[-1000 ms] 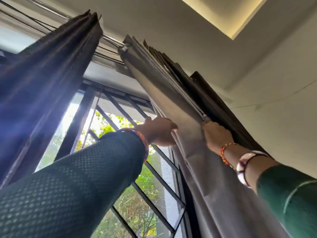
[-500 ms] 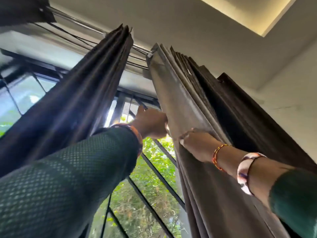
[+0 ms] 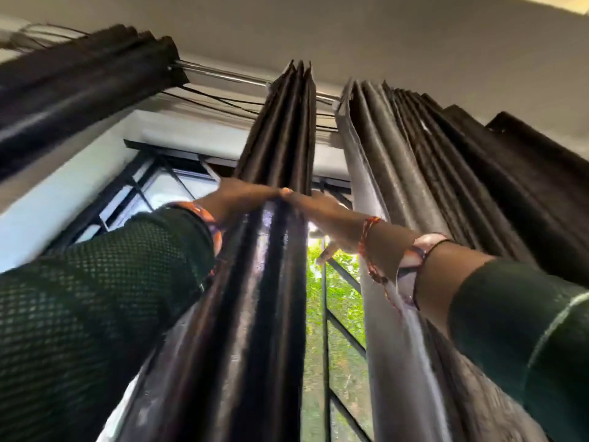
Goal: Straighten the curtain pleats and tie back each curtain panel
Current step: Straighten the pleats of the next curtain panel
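The middle curtain panel (image 3: 274,148), a narrow dark bundle of pleats, hung from the curtain rod (image 3: 223,74) and ran down between the two raised arms. The left hand (image 3: 245,199) lay against the panel's left side and the right hand (image 3: 322,208) against its right side, the two meeting at the front of the bundle so that the pleats were gathered between them. The fingers of both hands reached across the front folds; the picture was smeared by motion there, and whether they curled tight round the cloth or only pressed flat on it could not be told. One finger of the right hand hung loose below the wrist, off the cloth.

Three curtain bundles hung on the rod. To the left of the middle panel, well apart, was the left dark panel (image 3: 79,87), bunched near the top corner. Just to the right of the middle panel hung the right grey panel (image 3: 398,193), its many pleats fanning out toward the wall, with the right forearm passing in front of it.

Behind the middle panel stood the window (image 3: 341,314), with dark diagonal bars and green leaves showing through. Both arms wore green sleeves; the right wrist carried a beaded thread (image 3: 366,237) and a bangle (image 3: 414,266), the left wrist an orange bangle (image 3: 207,218).
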